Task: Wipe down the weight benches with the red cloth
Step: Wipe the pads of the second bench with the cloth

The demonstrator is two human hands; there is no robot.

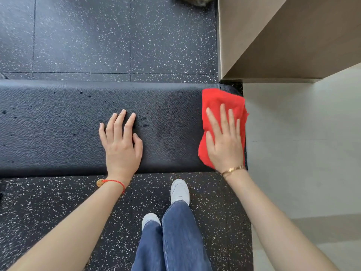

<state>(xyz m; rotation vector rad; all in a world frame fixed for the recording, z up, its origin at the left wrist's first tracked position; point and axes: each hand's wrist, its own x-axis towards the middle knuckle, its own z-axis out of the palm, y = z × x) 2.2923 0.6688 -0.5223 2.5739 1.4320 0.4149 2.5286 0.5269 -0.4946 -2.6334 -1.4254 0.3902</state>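
Note:
A black padded weight bench (58, 130) runs left to right across the middle of the view, its textured top dotted with dark droplets toward the left. A red cloth (216, 100) lies at the bench's right end. My right hand (224, 137) presses flat on the cloth, fingers spread, palm down. My left hand (121, 141) rests flat on the bare pad near the middle, fingers apart, holding nothing. A duller streaked patch of pad lies between the two hands.
Black speckled rubber floor (117, 36) surrounds the bench. A beige wall corner (273, 36) rises at the upper right, with pale tiled floor (302, 153) beyond the bench's right end. My legs in jeans and white shoes (179, 190) stand in front of the bench.

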